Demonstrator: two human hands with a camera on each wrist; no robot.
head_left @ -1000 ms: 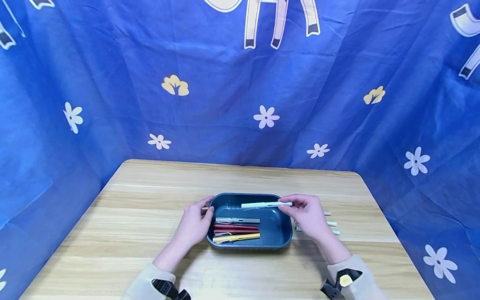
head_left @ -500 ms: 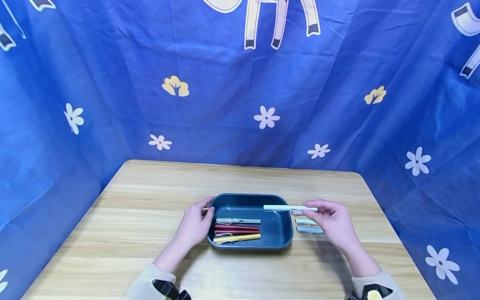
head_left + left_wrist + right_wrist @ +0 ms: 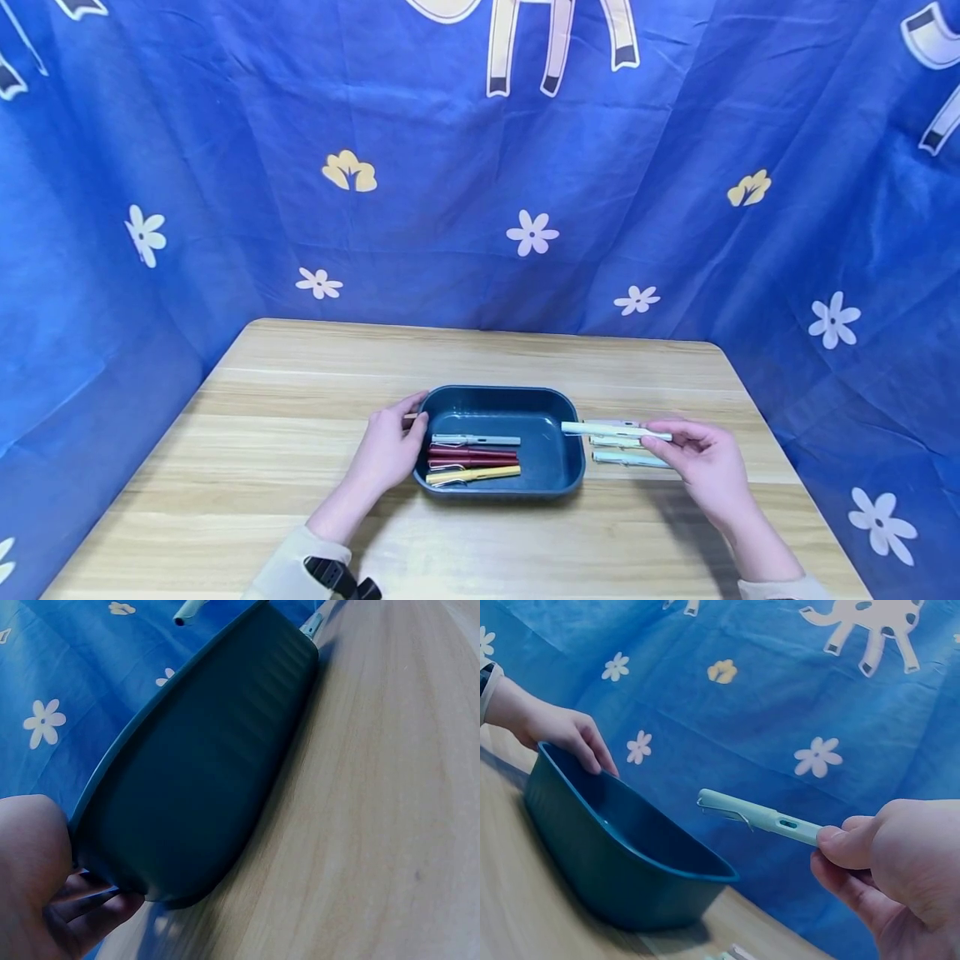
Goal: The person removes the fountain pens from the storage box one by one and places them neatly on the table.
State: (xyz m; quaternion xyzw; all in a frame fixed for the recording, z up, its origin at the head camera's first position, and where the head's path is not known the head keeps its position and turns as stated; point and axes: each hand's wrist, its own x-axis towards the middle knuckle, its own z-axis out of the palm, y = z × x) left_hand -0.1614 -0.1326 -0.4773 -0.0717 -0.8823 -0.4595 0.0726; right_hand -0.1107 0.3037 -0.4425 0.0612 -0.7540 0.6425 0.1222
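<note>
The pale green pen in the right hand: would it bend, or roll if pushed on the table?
The pale green pen is probably stiff, sticking out straight from the right hand. Likely light too, pinched only near one end. Its wire clip would probably check any rolling.

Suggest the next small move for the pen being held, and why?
I'd probably ease the pale green pen slightly farther right. In the head view its free end overlaps the right rim of the box, the right grip holds its other end, and similar pale pens lie on the table just beyond.
</note>
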